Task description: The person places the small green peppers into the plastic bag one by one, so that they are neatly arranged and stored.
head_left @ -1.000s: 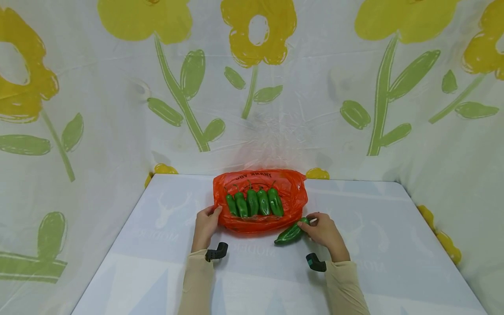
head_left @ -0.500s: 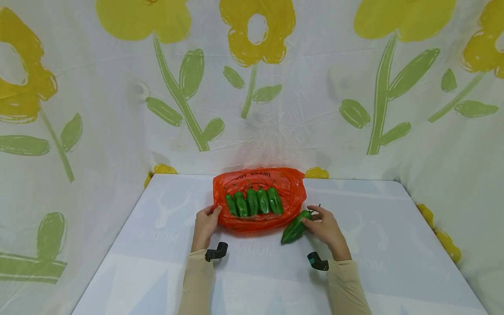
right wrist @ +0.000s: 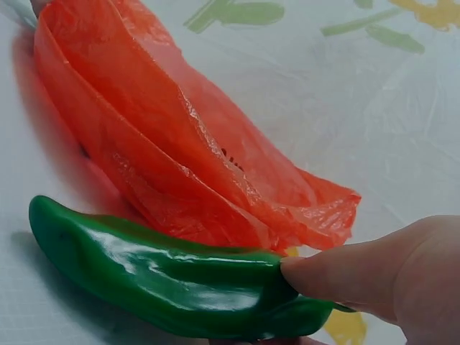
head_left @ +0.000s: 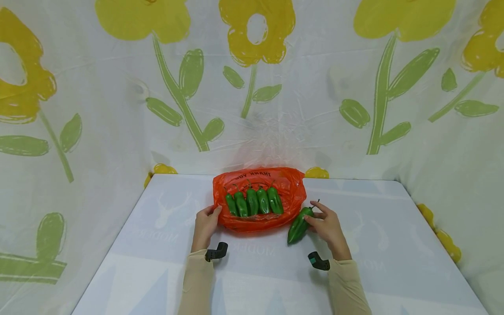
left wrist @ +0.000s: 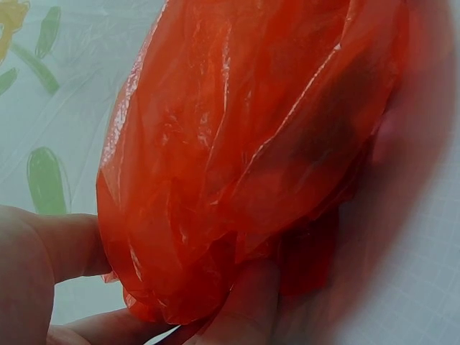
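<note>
A red plastic bag (head_left: 293,188) lies open on the table with several green peppers (head_left: 252,202) side by side in it, stems pointing away. My left hand (head_left: 206,223) pinches the bag's left edge; in the left wrist view, thumb and fingers are around the crumpled red plastic (left wrist: 194,165). In my right hand (head_left: 326,225) is another green pepper (head_left: 299,227), gripped near its stem end, just outside the bag's front right corner. Seen from the right wrist, the thumb presses the glossy pepper (right wrist: 165,273), while the other fingers are mostly hidden beneath it.
The white table (head_left: 149,262) has faint printed patterns and stretches out on both sides. A flower-printed curtain (head_left: 307,109) hangs close behind the bag and along the sides. A black wrist camera (head_left: 318,261) sits by the right wrist, another camera (head_left: 217,251) by the left.
The right hand's pepper has turned more upright, its tip swinging rightward and its stem now showing above the fingers. The right hand has shifted slightly right. The left hand and the bag barely moved.
</note>
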The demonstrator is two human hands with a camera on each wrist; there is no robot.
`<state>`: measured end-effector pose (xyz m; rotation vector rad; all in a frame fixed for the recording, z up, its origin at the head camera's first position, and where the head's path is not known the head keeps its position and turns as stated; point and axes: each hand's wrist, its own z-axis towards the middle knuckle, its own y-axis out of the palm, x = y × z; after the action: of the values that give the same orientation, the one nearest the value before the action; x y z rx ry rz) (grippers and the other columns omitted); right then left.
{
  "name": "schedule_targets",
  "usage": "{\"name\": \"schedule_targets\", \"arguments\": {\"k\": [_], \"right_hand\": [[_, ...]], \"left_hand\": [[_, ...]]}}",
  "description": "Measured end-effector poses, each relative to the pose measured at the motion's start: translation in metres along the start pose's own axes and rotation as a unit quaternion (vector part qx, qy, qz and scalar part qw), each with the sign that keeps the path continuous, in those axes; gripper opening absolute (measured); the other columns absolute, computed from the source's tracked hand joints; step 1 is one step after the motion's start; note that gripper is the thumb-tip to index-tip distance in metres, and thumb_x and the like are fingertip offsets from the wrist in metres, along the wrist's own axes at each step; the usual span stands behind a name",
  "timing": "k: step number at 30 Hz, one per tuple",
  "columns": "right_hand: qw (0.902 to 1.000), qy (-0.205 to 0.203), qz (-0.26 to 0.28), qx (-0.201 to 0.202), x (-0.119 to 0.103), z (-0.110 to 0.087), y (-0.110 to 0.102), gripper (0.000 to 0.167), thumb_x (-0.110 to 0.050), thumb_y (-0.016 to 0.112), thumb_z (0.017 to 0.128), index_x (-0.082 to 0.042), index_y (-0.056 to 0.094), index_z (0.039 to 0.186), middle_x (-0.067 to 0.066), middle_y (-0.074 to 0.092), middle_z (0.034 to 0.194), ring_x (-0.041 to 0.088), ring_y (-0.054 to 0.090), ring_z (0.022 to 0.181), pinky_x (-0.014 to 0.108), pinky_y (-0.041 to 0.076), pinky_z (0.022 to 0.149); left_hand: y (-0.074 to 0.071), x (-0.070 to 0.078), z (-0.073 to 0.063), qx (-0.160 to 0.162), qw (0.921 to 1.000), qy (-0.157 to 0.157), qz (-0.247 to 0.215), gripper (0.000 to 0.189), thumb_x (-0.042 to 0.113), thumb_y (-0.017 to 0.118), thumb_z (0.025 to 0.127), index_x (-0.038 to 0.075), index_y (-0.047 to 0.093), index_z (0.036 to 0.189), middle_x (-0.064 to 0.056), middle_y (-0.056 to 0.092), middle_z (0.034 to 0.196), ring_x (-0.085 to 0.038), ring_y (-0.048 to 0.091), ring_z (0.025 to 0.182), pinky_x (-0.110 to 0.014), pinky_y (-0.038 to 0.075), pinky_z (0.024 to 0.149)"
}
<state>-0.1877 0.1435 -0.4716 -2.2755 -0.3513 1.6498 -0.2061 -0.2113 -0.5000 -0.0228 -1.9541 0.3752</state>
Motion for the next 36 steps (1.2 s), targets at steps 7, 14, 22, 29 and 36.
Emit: {"name": "schedule_targets", "arguments": {"k": [7,14,22,29,36], "right_hand": [[0.9996,0.010,0.024,0.012,0.002,0.001,0.000,0.051,-0.017,0.072,0.095,-0.003,0.044,0.136,0.035,0.062,0.134,0.020,0.074,0.086,0.033,0.065,0.076],[0.9992,0.034,0.018,0.014,0.001,0.002,-0.001,0.065,-0.022,0.072,0.095,0.001,0.039,0.146,0.034,0.058,0.142,0.028,0.074,0.101,0.034,0.065,0.082],[0.9991,0.027,0.027,0.016,0.000,0.001,-0.005,0.057,-0.025,0.071,0.097,0.003,0.052,0.143,0.030,0.060,0.141,0.023,0.072,0.102,0.033,0.064,0.084],[0.9991,0.016,0.037,0.015,-0.001,-0.002,-0.009,0.058,-0.027,0.072,0.097,0.005,0.055,0.142,0.029,0.062,0.139,0.015,0.071,0.095,0.031,0.064,0.081],[0.9988,0.013,0.043,0.017,-0.006,-0.006,-0.014,0.057,-0.028,0.071,0.097,0.004,0.056,0.141,0.027,0.063,0.139,0.013,0.071,0.096,0.025,0.063,0.079]], "left_hand": [[0.000,0.000,0.000,0.000,1.0000,0.003,-0.002,0.058,0.035,0.053,0.106,-0.001,0.049,0.151,-0.023,0.052,0.153,-0.036,0.055,0.133,-0.052,0.047,0.115],[0.000,0.000,-0.001,-0.002,1.0000,0.007,-0.001,0.058,0.034,0.053,0.106,-0.002,0.049,0.151,-0.024,0.051,0.154,-0.037,0.054,0.135,-0.052,0.047,0.116],[-0.001,0.001,-0.001,0.002,1.0000,0.009,0.001,0.059,0.035,0.053,0.106,-0.002,0.048,0.151,-0.024,0.051,0.154,-0.037,0.054,0.135,-0.053,0.046,0.116],[0.000,0.003,-0.001,0.007,0.9999,0.015,0.006,0.058,0.035,0.053,0.105,-0.003,0.050,0.150,-0.025,0.052,0.152,-0.038,0.055,0.133,-0.053,0.048,0.115],[-0.001,0.003,-0.003,0.010,0.9999,0.009,0.009,0.059,0.036,0.054,0.105,-0.004,0.051,0.148,-0.025,0.052,0.152,-0.038,0.054,0.133,-0.053,0.046,0.116]]}}
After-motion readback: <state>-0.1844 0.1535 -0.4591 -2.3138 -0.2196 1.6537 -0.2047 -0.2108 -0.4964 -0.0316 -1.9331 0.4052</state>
